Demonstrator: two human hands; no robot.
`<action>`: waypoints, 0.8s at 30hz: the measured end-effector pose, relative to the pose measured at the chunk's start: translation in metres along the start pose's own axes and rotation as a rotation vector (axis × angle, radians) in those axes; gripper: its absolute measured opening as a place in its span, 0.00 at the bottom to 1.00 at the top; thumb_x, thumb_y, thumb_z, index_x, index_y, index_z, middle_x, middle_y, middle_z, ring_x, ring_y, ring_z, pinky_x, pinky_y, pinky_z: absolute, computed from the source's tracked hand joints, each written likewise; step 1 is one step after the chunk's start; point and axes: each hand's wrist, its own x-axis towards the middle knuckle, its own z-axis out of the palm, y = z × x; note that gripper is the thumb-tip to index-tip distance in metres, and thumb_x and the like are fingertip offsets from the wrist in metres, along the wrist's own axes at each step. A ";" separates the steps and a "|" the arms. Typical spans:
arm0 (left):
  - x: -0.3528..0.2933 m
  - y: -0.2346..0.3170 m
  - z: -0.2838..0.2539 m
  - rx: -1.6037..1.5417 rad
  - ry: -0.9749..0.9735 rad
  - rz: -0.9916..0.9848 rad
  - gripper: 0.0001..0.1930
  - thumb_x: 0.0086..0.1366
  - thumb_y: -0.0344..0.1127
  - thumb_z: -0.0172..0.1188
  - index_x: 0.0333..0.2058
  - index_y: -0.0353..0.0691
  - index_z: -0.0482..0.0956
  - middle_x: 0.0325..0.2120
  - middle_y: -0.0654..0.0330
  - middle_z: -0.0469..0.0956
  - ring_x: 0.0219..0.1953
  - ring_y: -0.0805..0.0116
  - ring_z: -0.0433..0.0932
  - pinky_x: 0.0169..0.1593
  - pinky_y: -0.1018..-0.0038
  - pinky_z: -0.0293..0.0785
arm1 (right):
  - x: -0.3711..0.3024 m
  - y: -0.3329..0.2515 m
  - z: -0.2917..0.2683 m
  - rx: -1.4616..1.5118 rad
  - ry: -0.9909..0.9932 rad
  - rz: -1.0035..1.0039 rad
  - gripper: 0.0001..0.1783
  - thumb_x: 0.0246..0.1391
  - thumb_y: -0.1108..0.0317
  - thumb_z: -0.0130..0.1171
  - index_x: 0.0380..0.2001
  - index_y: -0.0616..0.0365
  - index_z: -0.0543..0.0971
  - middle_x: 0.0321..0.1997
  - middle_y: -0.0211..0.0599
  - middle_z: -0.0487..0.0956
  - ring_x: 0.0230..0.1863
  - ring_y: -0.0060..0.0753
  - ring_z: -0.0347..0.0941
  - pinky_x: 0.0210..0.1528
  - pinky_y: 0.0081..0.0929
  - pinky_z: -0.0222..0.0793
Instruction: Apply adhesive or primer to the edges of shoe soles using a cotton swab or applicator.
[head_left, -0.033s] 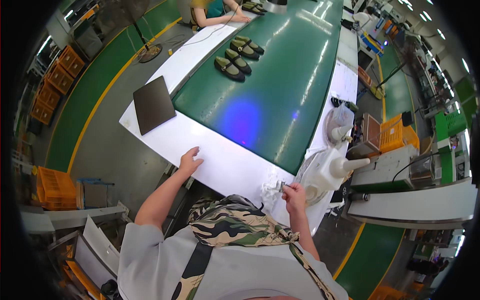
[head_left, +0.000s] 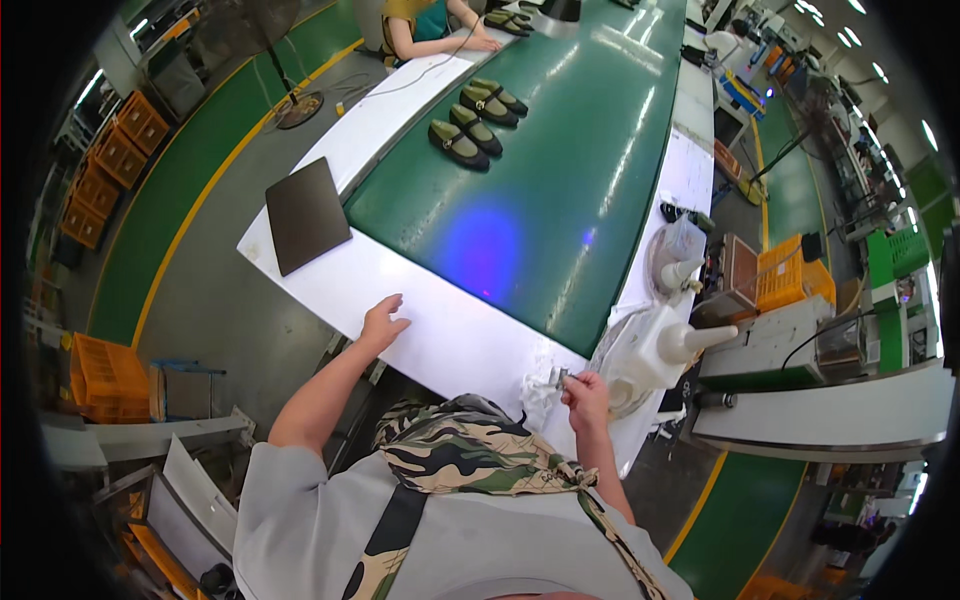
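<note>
My left hand point(head_left: 381, 324) lies at the front edge of the white table point(head_left: 440, 340), thumb and fingers apart, holding nothing. My right hand point(head_left: 586, 398) is closed in a pinch at the table's near right corner. Between its fingertips is a small grey piece point(head_left: 561, 377), too small to tell its kind. Right beside that piece, a crumpled white cloth or tissue point(head_left: 537, 394) lies on the table. To the right of this hand, a white bottle with a long nozzle point(head_left: 660, 347) leans over a round dish point(head_left: 628, 396).
Several dark flat shoes point(head_left: 462, 143) sit on the green belt point(head_left: 570, 180). A dark flat board point(head_left: 308, 217) lies at the table's left corner. Another nozzle bottle point(head_left: 684, 245) stands along the right side. Across the belt, a person's arms point(head_left: 450, 45) rest on the far left edge.
</note>
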 end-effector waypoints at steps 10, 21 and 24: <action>0.182 0.043 -0.036 0.108 -0.212 0.092 0.41 0.48 0.36 0.73 0.61 0.35 0.68 0.54 0.46 0.77 0.54 0.55 0.78 0.58 0.65 0.74 | 0.031 -0.009 0.089 0.052 0.138 -0.077 0.10 0.53 0.77 0.64 0.28 0.55 0.71 0.22 0.34 0.77 0.18 0.28 0.73 0.20 0.24 0.69; 0.479 0.117 -0.042 0.813 -0.286 0.617 0.41 0.46 0.32 0.68 0.62 0.38 0.65 0.64 0.48 0.61 0.67 0.49 0.58 0.68 0.60 0.59 | 0.042 -0.011 0.131 0.070 0.602 -0.061 0.10 0.52 0.79 0.63 0.28 0.56 0.71 0.22 0.36 0.74 0.19 0.32 0.72 0.21 0.28 0.70; 0.542 0.118 -0.030 0.953 -0.372 0.722 0.34 0.48 0.30 0.64 0.58 0.39 0.69 0.60 0.49 0.66 0.66 0.49 0.60 0.67 0.59 0.60 | 0.036 -0.014 0.139 0.104 0.667 -0.077 0.11 0.50 0.80 0.64 0.29 0.58 0.71 0.22 0.37 0.75 0.18 0.33 0.72 0.21 0.28 0.71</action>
